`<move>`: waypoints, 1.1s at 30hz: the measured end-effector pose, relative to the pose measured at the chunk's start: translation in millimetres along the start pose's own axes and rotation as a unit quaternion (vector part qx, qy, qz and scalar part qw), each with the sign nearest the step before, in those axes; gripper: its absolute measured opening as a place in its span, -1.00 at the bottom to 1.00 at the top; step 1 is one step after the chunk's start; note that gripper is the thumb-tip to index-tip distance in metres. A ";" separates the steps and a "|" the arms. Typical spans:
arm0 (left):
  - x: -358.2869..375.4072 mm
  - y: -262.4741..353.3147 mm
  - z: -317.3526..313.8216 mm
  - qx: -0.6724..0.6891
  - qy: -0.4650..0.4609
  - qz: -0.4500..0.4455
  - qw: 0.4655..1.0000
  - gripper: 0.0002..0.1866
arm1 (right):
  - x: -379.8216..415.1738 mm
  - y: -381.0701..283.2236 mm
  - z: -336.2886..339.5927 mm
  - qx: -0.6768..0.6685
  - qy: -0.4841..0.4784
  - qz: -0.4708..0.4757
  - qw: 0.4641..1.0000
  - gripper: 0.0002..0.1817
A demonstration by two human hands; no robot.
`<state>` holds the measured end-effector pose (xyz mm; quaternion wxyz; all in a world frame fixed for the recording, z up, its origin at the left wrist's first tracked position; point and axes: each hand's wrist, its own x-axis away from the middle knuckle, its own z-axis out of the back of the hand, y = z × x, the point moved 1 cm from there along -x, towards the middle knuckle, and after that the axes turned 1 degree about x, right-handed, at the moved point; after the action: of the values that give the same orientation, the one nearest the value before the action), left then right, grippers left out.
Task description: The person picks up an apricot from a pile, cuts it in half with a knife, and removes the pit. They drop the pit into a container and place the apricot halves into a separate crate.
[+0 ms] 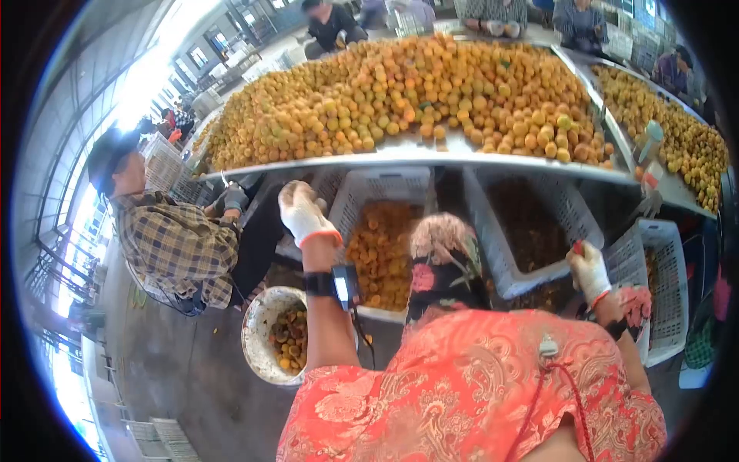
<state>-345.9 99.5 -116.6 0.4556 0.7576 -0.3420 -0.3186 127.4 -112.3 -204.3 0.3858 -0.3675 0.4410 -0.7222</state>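
My left hand [303, 211], in a white glove with an orange cuff, is raised just below the table's front edge. Its fingers are curled inward, and whatever they may hold is hidden. Beneath and beside it stands a white crate [385, 185] with orange fruit pieces [379, 254]. My right hand [590, 271], gloved in white too, is closed around a small red object [578, 247], most of it covered by the fingers. It is at the right side of another pale crate [493, 250] with dark scraps in it. Apricots [400, 92] are heaped on the table [431, 158].
At my left sits a co-worker in a checked shirt [177, 242]. A white bucket [254, 339] with fruit scraps stands on the floor beside my left arm. Another white crate [668, 292] is at the right. More people work behind the table. A green-topped bottle [653, 138] stands at the right.
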 end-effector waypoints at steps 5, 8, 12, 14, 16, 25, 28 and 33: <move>70.2 36.3 -76.5 -0.065 -0.404 0.157 0.899 -0.80 | -42.1 56.5 2.7 0.162 0.035 0.099 0.981 -0.75; 105.5 73.6 -118.2 -0.154 -0.478 0.011 0.864 -0.84 | -32.7 38.4 8.3 0.236 0.068 0.202 0.948 -0.72; 136.3 115.4 -170.4 -0.210 -0.587 -0.191 0.758 -0.79 | -25.7 30.7 26.1 0.203 0.034 0.205 0.957 -0.66; 140.0 123.7 -195.3 -0.223 -0.618 -0.142 0.740 -0.74 | -18.3 24.9 39.7 0.211 0.010 0.134 0.968 -0.64; 142.9 122.1 -225.8 -0.196 -0.622 -0.064 0.755 -0.71 | -18.3 25.3 50.7 0.207 0.020 0.095 0.973 -0.64; 168.7 -19.1 -366.8 -0.303 -0.631 0.008 0.714 -0.76 | -18.1 21.0 76.5 0.190 0.066 0.098 0.975 -0.72; 177.3 -114.6 -415.2 -0.309 -0.649 0.030 0.694 -0.74 | -18.2 36.2 77.4 0.227 0.046 0.120 0.965 -0.73; 201.0 -209.4 -465.5 -0.395 -0.604 -0.355 0.594 -0.53 | -26.9 56.7 74.6 0.256 0.010 0.059 0.965 -0.75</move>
<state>184.8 230.4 -163.4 0.2506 0.1991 -0.0831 -0.9437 217.3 -132.7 -236.2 0.5049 -0.2225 0.2660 -0.7905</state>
